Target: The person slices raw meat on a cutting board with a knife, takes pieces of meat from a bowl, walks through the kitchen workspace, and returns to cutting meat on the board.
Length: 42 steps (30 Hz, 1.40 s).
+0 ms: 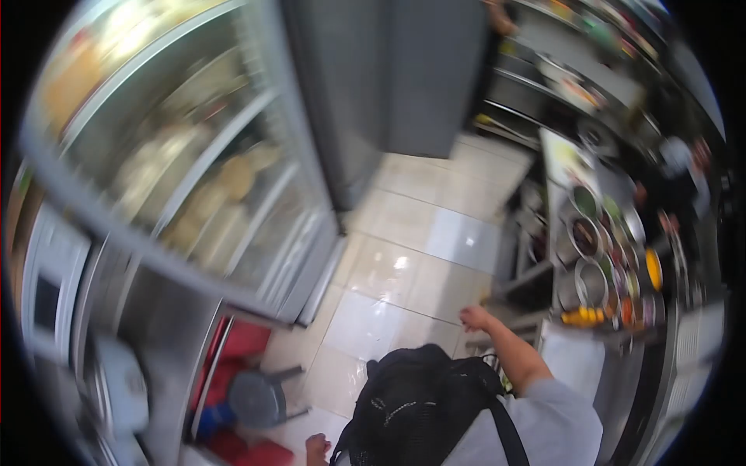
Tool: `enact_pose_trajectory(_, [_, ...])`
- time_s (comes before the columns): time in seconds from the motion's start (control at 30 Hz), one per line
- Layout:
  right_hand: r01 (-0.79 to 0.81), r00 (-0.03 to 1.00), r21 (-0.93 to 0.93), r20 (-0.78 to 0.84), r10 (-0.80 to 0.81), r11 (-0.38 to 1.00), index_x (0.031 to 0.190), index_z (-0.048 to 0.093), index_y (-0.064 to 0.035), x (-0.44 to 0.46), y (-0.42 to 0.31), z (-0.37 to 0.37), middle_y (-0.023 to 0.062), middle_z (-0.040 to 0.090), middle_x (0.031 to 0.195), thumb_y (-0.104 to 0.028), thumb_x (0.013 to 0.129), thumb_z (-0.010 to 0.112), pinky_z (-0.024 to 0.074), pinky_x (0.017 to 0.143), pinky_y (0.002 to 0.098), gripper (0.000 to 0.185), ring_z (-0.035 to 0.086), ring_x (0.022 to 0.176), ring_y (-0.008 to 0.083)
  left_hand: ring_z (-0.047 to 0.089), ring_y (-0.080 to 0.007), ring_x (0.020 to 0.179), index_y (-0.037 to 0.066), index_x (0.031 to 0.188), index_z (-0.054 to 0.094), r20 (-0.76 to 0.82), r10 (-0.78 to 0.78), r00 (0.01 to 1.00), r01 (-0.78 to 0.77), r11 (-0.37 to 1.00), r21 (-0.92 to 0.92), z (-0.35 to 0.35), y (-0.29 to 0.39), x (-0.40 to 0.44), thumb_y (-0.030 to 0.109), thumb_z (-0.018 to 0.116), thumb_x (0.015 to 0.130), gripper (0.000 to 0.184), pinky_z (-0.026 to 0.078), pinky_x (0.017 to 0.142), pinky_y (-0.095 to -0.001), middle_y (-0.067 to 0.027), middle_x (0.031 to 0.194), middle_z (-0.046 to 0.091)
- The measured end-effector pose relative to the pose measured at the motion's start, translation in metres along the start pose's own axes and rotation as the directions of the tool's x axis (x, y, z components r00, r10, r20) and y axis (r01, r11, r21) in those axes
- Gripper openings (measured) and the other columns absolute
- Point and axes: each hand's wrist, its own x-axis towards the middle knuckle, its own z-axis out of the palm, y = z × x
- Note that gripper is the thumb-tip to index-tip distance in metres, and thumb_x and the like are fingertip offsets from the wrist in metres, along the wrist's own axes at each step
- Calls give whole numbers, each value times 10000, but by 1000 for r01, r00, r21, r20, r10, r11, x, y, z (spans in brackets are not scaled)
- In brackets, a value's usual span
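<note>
My right hand (473,318) is held out at the end of my bare forearm, above the tiled floor (423,279) near the worktable. Its fingers look curled, with nothing visible in them. At the bottom edge, my left hand (317,446) is partly in view, its fingers folded and no object showing. Between the hands is black cloth (420,396) with a strap over my light grey shirt (563,412).
A glass-door fridge (287,225) with food stands at left. A grey stool (255,398) is beside red crates (247,342). Bowls (586,235) and yellow-capped bottles (584,316) line the right counter. A person in dark clothing (672,194) stands behind it; another person's arm (501,17) shows above.
</note>
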Motion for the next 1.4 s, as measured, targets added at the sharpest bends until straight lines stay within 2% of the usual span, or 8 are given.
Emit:
enact_pose_trajectory(0.2, [19,999,23,-52,-17,1000,1425,613,14,-34,-40,-75,189,791,1102,-315,1018,646,632,615,386,525,811,789,237,630,-174,563,40,1018,676,251,262,932,-284,957,54,113,230,61,176,686,1032,137,537,482,-304,-60,754,627])
enact_pose_trajectory(0.47, [74,984,353,-179,-10,933,1670,308,-18,78,-36,-241,224,752,1203,-302,1018,686,617,590,373,806,784,770,248,659,-185,602,17,1040,685,241,440,865,-489,846,212,334,458,21,170,701,1020,155,534,489,-313,-96,786,687])
enact_pose_trajectory(0.7, [409,785,383,-611,-105,829,1730,117,-65,158,-171,-589,166,727,913,-156,1010,708,558,536,374,936,726,652,211,666,-193,601,23,970,700,582,248,775,-612,525,591,544,580,-37,171,722,979,150,533,497,-332,-85,731,666])
enact_pose_trajectory(0.8, [403,683,338,-730,-33,851,1730,34,-73,211,-220,-797,213,754,1164,-246,1009,715,562,507,383,1007,761,671,259,671,-192,610,18,997,698,636,220,740,-657,439,613,656,650,-37,165,724,977,150,542,509,-333,-87,760,671])
enact_pose_trajectory(1.2, [182,647,407,-735,202,895,1740,117,-122,261,-292,-1100,177,731,1213,-243,1003,713,626,592,414,955,771,707,227,688,-191,648,1,1103,690,938,134,321,-946,90,311,1222,957,-145,140,731,971,196,579,559,-335,-93,877,691])
enact_pose_trajectory(1.27, [245,596,379,-785,169,892,1523,373,-4,270,-284,-1135,164,758,971,-224,1007,712,609,513,405,655,774,653,237,689,-183,659,-13,1154,671,950,99,297,-944,179,277,1319,985,-183,133,717,990,224,585,573,-325,-99,928,703])
enact_pose_trajectory(1.33, [215,583,372,-791,187,903,1538,374,-2,286,-274,-1175,148,756,978,-220,1011,704,604,517,403,660,766,660,230,698,-170,703,-15,1186,672,996,54,75,-986,151,66,1400,1003,-224,136,716,1003,241,598,615,-313,-93,915,698])
enact_pose_trajectory(1.4, [183,560,345,-806,190,921,1535,394,-1,302,-261,-1217,133,745,987,-220,1011,692,602,535,397,641,767,682,228,699,-164,720,-9,1211,674,998,40,58,-989,137,52,1463,1020,-260,131,718,1011,248,601,637,-310,-87,917,697])
